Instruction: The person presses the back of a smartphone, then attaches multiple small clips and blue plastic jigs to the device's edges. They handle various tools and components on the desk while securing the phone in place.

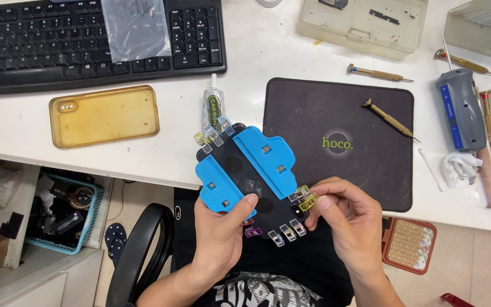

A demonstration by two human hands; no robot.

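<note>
Left hand [218, 233] is gripping the clamped phone [251, 182], likely rigid but fragile; right hand [350, 219] is pinching a yellow clip [307, 199] at its edge.

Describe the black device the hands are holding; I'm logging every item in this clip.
The black device, flat and phone-shaped, is held tilted above the table edge. Two wide blue plastic clamps grip its long sides. Small clear, yellow and purple clips pinch its near end, and more clips sit at its far end. The left hand holds it from below, thumb on its face; the right hand pinches a yellow clip at its edge.
</note>
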